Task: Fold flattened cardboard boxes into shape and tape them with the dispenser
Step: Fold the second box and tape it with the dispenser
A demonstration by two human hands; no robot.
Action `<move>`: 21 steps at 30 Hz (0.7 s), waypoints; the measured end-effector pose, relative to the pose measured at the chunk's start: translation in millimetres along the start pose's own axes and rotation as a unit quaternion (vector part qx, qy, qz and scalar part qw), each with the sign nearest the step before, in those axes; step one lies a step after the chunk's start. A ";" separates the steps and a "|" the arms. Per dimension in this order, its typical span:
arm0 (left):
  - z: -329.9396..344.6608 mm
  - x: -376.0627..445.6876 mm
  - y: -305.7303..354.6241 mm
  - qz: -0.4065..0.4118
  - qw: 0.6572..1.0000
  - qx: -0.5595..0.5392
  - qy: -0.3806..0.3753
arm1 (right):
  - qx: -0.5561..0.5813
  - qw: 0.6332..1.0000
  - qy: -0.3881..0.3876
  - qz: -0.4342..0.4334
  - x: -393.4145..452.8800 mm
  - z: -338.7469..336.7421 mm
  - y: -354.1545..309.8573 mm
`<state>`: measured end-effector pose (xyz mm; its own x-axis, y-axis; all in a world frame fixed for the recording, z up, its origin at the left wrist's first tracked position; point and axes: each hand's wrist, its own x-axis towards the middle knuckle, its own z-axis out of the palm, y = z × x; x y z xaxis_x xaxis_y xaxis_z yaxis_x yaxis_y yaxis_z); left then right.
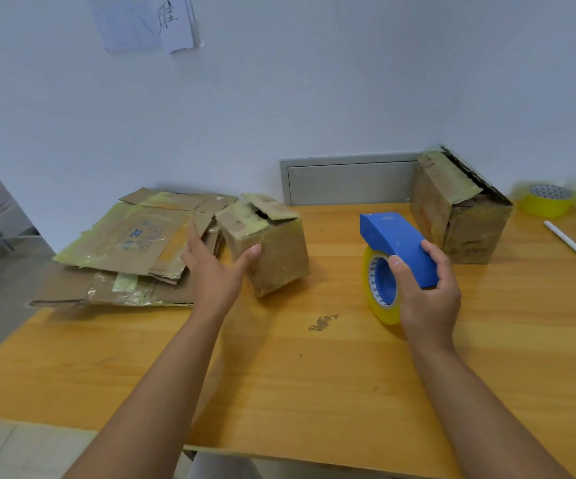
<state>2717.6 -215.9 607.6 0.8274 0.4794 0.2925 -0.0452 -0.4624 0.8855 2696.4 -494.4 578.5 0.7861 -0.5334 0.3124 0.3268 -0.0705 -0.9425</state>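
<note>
A small folded cardboard box (pixel 272 247) with old yellowish tape stands left of centre on the wooden table (pixel 314 375), its top flaps partly raised. My left hand (pixel 215 267) is at its left side, fingers straight, thumb touching the box's front face. My right hand (pixel 424 292) grips the blue tape dispenser (pixel 395 242), which carries a yellow tape roll (pixel 380 292) and stands on the table. A pile of flattened cardboard boxes (pixel 134 247) lies at the back left.
A larger folded box (pixel 459 209) stands at the back right by the wall. Beside it are a spare yellow tape roll (pixel 544 200) and a white pen (pixel 571 243). A grey panel (pixel 348 181) sits on the wall behind.
</note>
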 end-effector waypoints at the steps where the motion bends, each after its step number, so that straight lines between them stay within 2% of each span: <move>1: 1.4 1.1 2.3 0.007 1.000 0.007 -0.002 | 0.001 1.000 0.001 0.000 0.3 -0.4 0.0; 4: 4.8 5.7 3.2 0.049 0.998 0.028 -0.020 | -0.001 1.000 0.002 -0.001 1.0 -0.7 0.3; 8: 7.3 10.0 5.6 0.138 0.982 0.118 -0.051 | 0.000 1.000 -0.002 -0.001 0.5 0.0 0.5; 12: 13.5 15.3 18.0 0.162 0.971 0.152 -0.084 | 0.001 1.000 -0.003 0.004 0.7 -0.7 1.2; 15: 23.2 18.9 20.6 0.194 0.946 0.221 -0.138 | -0.001 1.000 -0.001 0.005 1.6 -1.0 1.1; 17: 30.1 19.8 20.9 0.182 0.940 0.245 -0.150 | -0.003 1.000 -0.002 0.002 2.0 -1.1 1.5; 21: 39.4 19.3 22.0 0.129 0.951 0.249 -0.128 | -0.008 1.000 -0.012 -0.001 0.6 -0.3 2.5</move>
<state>2754.7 -246.3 618.5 0.9366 0.1335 0.3238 -0.0483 -0.8665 0.4969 2697.6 -495.2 576.3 0.7976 -0.5131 0.3173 0.3205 -0.0851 -0.9434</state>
